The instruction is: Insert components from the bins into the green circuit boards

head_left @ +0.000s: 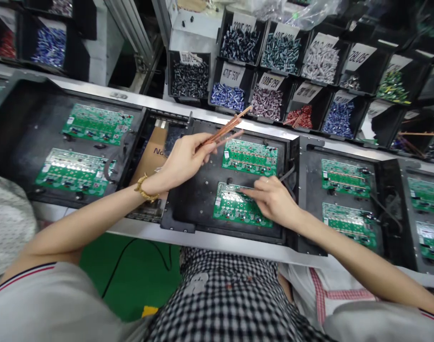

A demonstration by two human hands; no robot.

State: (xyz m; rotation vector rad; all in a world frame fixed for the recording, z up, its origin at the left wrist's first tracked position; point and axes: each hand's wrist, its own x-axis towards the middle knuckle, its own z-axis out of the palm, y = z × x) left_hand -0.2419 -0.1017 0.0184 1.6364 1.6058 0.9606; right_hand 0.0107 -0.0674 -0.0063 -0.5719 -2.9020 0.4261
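My left hand (188, 159) is closed around a bundle of thin copper-coloured strips (224, 130), which fan out up and to the right above the black tray. My right hand (276, 197) is over the lower green circuit board (226, 206) in the middle tray, fingers drawn together. Its fingertips are at the board's upper part; whatever they hold, if anything, is too small to make out. Just behind it lies the upper green circuit board (250, 154), with a copper-coloured strip running across it. Both boards lie flat in the black tray (192, 190).
More trays with boards stand on the line: a left board (98, 123) and a right board (345, 178). Labelled black bins of small components, such as blue capacitors (227, 96) and red parts (299, 117), line the back. A metal rail (142, 230) runs along the front.
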